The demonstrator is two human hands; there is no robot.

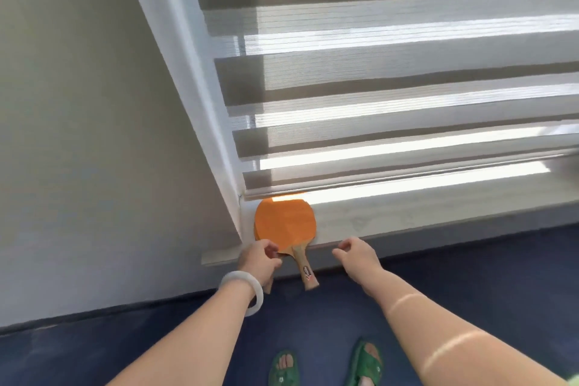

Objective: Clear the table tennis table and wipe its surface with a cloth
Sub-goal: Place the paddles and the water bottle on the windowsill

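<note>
Paddles point(283, 222) stacked on window sill point(407, 213), handle point(305, 269) overhanging toward 6 o'clock.
Left hand point(260, 260) curls its fingers point(272, 249) against the blade base; a pinch cannot be confirmed. Right hand point(357, 252), at 3 o'clock of the handle, is loosely curled and empty. Judged risk: brushing the overhang tips the stack onto the floor point(470, 276).

orange paddle point(283, 222) with tan handle point(305, 266), grey-and-white striped blind point(391, 72), navy floor point(470, 260), green slippers point(366, 360), white bangle point(257, 293)
</note>
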